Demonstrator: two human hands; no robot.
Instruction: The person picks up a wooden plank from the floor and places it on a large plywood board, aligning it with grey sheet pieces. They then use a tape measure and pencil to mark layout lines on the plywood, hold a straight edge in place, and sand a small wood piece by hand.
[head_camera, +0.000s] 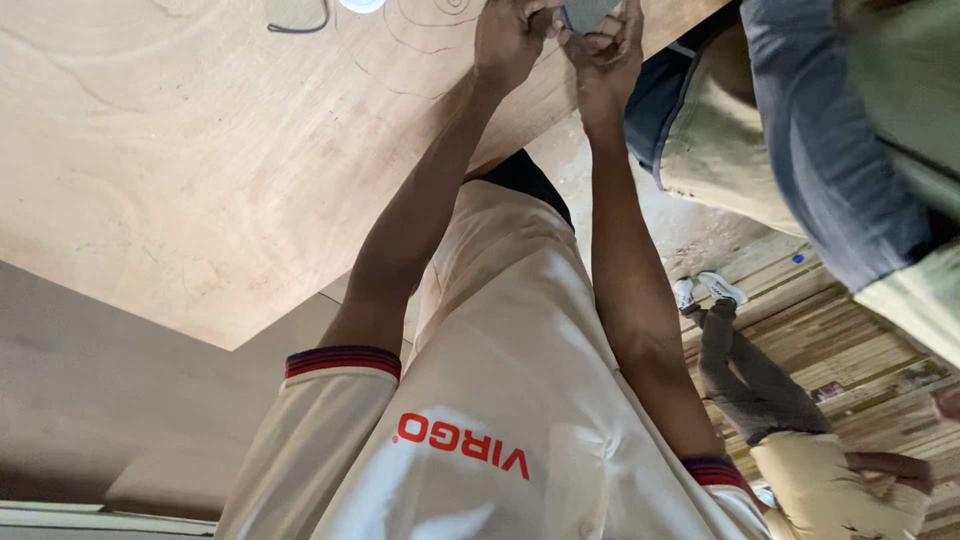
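Note:
My left hand (505, 40) and my right hand (608, 55) meet at the top edge of the head view, over the far edge of a large plywood sheet (200, 160). Together they clasp a small grey object (586, 12) that is mostly cut off by the frame, so I cannot tell what it is. Both arms stretch out from my cream shirt (500, 400) with its dark-striped cuffs. Thin pencil curves (420, 30) are drawn on the plywood just left of my left hand.
A dark cord loop (297, 24) and a white round thing (360, 4) lie on the sheet at the top. One person in blue jeans (820, 140) stands close on the right. Another in grey trousers and white shoes (750, 380) stands on the plank floor (850, 330).

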